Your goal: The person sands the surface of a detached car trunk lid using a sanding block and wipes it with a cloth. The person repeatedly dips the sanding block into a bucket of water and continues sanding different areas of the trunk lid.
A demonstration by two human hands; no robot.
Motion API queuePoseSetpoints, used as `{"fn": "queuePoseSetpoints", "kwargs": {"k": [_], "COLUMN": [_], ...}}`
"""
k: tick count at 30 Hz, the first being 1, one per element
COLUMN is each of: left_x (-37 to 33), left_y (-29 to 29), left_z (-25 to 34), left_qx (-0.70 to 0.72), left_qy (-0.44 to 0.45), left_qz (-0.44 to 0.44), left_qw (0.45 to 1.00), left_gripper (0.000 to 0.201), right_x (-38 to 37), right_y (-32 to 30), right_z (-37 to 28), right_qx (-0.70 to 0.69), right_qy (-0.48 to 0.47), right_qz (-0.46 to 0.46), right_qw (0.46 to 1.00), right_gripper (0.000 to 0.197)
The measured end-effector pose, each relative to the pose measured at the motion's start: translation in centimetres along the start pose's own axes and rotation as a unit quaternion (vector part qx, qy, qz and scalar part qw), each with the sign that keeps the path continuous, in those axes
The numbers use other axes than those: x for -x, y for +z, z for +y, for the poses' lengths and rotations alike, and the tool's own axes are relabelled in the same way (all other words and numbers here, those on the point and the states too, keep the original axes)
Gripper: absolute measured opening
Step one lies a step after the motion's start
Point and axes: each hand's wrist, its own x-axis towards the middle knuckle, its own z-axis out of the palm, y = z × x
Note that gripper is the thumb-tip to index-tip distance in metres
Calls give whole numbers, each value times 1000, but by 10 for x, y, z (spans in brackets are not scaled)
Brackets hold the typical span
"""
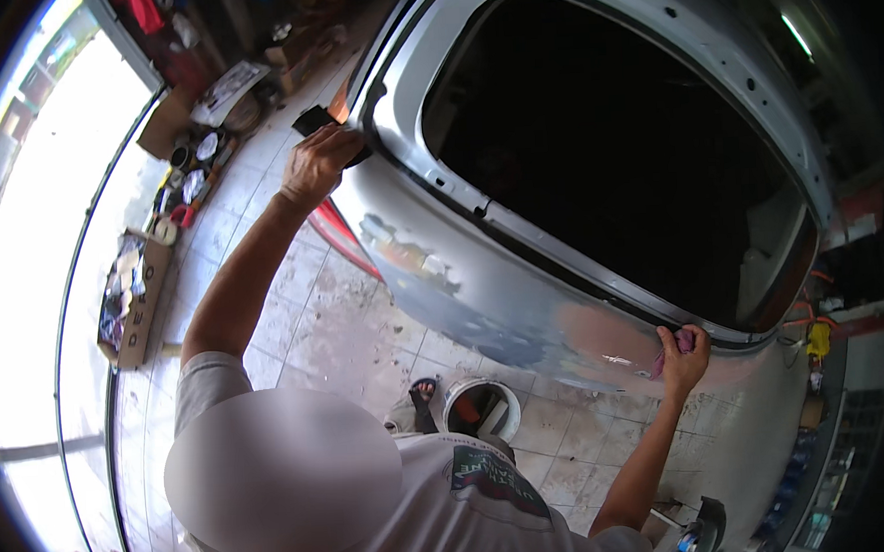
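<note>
A silver car's rear body panel (482, 274) curves across the view below a dark window opening (606, 157). Grey patches and a pinkish patch (605, 332) mark its surface. At the panel's far left corner, my left hand (318, 168) has its fingers bent and pressed together over a dark flat piece (310, 120), whose kind is unclear. My right hand (684, 361) is closed around a pinkish-purple pad or cloth (685, 340) at the right end of the panel, just below the window edge. Its palm side is partly hidden.
A white bucket (512, 412) with things inside stands on the tiled floor (561, 440) below the panel. To the left are an open cardboard box (141, 297) and cluttered tools and containers along the wall. A red car part (343, 236) shows under the left corner.
</note>
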Motion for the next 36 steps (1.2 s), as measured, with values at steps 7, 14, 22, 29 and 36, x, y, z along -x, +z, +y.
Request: {"fn": "queuePoseSetpoints", "kwargs": {"k": [7,14,22,29,36], "left_x": [-14,-8,-21,-8,-17], "left_y": [12,36,30,24,24], "left_z": [26,41,37,-5,176], "left_qx": [25,-90,-205,-213,-156], "left_qy": [95,6,-64,-96,-104], "left_qz": [51,19,-34,-65,-166], "left_qw": [994,996,976,970,968], "left_gripper": [10,5,7,13,14], "right_x": [6,5,2,7,1], "right_y": [-13,-11,1,4,-4], "right_z": [-4,-21,-2,2,2], "right_qx": [0,11,7,32,52], "right_qy": [15,31,4,-20,-39], "right_qz": [16,36,35,20,29], "right_qw": [1000,999,999,999,997], "right_gripper": [53,53,55,53,54]}}
